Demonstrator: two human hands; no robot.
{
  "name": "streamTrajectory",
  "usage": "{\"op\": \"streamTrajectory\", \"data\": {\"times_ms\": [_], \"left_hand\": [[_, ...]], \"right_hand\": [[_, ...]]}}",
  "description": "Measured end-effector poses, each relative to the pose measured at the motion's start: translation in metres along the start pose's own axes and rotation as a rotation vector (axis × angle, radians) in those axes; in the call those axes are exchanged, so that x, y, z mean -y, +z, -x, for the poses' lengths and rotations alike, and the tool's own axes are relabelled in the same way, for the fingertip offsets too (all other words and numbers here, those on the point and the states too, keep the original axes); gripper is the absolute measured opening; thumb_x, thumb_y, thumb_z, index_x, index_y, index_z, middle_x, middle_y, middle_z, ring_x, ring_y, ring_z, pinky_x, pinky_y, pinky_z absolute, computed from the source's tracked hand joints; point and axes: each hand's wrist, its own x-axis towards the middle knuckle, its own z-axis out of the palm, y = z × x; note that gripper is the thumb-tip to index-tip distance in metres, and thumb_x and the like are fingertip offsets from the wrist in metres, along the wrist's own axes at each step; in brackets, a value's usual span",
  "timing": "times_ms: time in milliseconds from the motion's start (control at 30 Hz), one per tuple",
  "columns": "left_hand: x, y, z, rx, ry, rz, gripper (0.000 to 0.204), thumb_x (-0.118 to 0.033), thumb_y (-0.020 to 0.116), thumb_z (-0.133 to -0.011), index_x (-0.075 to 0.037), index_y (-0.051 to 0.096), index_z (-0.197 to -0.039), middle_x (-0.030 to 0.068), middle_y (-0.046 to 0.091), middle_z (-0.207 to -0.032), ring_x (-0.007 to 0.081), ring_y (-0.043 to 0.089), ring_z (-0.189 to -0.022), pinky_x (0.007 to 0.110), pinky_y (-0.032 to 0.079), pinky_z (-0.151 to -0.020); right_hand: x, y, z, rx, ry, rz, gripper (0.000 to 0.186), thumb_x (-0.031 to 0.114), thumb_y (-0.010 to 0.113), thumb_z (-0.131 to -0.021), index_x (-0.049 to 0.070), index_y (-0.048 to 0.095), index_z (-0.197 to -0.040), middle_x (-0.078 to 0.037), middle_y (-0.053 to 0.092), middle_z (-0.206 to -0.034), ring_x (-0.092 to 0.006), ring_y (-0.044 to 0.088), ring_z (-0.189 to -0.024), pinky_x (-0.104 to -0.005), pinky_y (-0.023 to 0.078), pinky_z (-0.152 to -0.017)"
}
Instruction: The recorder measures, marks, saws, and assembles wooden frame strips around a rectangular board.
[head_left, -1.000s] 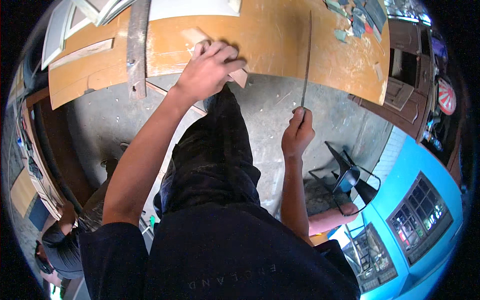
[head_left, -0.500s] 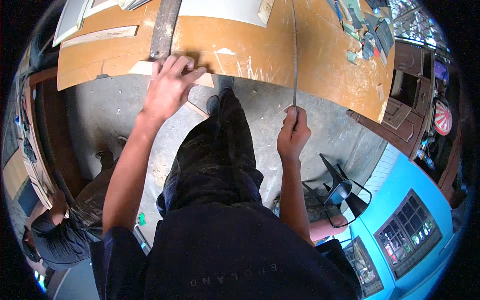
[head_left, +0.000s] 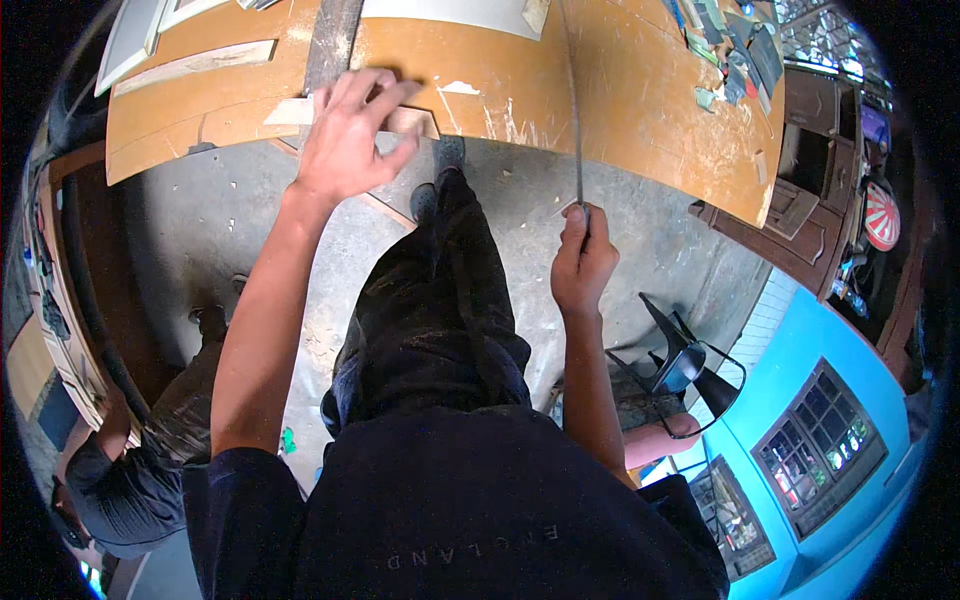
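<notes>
My left hand (head_left: 345,145) is over a short, pale wood strip (head_left: 292,112) at the near edge of the orange-brown tabletop (head_left: 630,115). Its fingers are spread and slightly blurred, with the thumb apart from the strip; whether the fingertips touch the wood I cannot tell. One end of the strip is cut at a slant. My right hand (head_left: 584,262) is closed around the near end of a long, thin grey blade (head_left: 575,110), which points away across the tabletop. The grip itself is mostly hidden in the fist.
A dark flat bar (head_left: 333,45), a plank (head_left: 195,66) and a white panel (head_left: 455,14) lie on the tabletop. Scraps (head_left: 738,62) are heaped far right. A black chair (head_left: 685,368) stands at right, brown cabinetry (head_left: 810,200) beyond. Another person (head_left: 125,490) works at left.
My left hand's fingers have loosened and spread, and its thumb has come away from the wood strip. The blade's far end has swung left. The right hand keeps its hold.
</notes>
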Motion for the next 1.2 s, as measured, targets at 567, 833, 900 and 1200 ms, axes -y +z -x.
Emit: {"op": "streamTrajectory", "data": {"times_ms": [567, 833, 900, 1200], "left_hand": [[0.017, 0.028, -0.024, -0.056, -0.150, -0.488, 0.022, -0.028, 0.055, -0.087, -0.014, 0.060, -0.103, 0.0053, 0.062, -0.098, 0.0245, 0.061, -0.096, 0.044, 0.040, -0.078], [0.016, 0.022, -0.024, 0.008, -0.121, -0.525, 0.027, -0.024, 0.056, -0.085, -0.014, 0.059, -0.109, 0.0054, 0.064, -0.102, 0.0239, 0.064, -0.092, 0.042, 0.041, -0.077], [0.010, 0.020, -0.030, -0.041, -0.126, -0.477, 0.020, -0.021, 0.057, -0.083, -0.011, 0.060, -0.099, 0.0090, 0.064, -0.093, 0.0274, 0.064, -0.087, 0.043, 0.042, -0.077], [0.000, 0.014, -0.034, -0.074, -0.192, -0.375, 0.012, -0.017, 0.056, -0.076, -0.006, 0.056, -0.081, 0.0153, 0.063, -0.077, 0.0339, 0.061, -0.078, 0.045, 0.040, -0.078]], "right_hand": [[0.025, 0.095, 0.019, 0.250, 0.065, -0.179, 0.014, 0.015, 0.053, -0.101, 0.003, 0.055, -0.095, -0.022, 0.059, -0.066, -0.0441, 0.060, -0.059, -0.0499, 0.045, -0.051], [0.026, 0.107, -0.015, 0.239, -0.091, -0.210, 0.017, 0.017, 0.054, -0.101, 0.003, 0.055, -0.090, -0.020, 0.058, -0.063, -0.0422, 0.059, -0.056, -0.0471, 0.044, -0.050], [0.031, 0.111, -0.020, 0.218, -0.092, -0.232, 0.020, 0.016, 0.054, -0.101, 0.003, 0.055, -0.087, -0.019, 0.056, -0.060, -0.0414, 0.059, -0.055, -0.0459, 0.044, -0.050], [0.023, 0.116, -0.022, 0.181, -0.254, -0.124, 0.019, 0.016, 0.056, -0.100, 0.002, 0.051, -0.088, -0.018, 0.055, -0.058, -0.0384, 0.060, -0.052, -0.0456, 0.045, -0.047]]}}
